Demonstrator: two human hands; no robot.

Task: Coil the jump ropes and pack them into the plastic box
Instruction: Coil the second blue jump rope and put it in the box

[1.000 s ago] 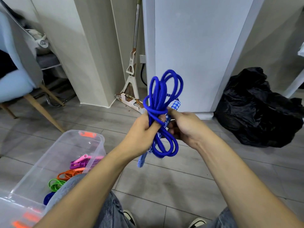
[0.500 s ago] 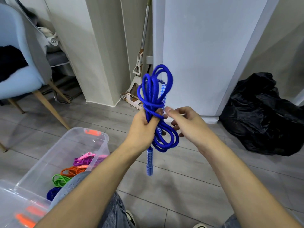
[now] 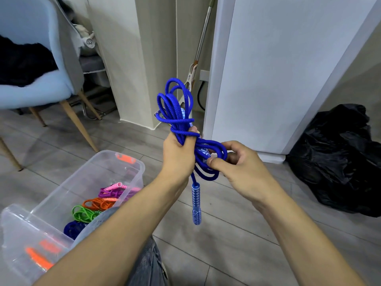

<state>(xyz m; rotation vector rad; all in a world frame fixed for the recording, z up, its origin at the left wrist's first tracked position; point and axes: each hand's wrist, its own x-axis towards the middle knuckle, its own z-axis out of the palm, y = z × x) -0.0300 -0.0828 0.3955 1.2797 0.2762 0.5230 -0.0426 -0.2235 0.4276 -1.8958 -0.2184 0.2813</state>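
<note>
Braided blue jump rope (image 3: 177, 112), bundled in loops, patterned handle (image 3: 195, 203) dangling.

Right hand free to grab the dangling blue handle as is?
Probably not without letting go: the right hand is pinching the lower loops of the blue rope. The handle hangs just below, with nothing blocking it.

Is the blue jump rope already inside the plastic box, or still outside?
Outside. The left hand grips the coiled blue jump rope above the floor, beside the plastic box.
</note>
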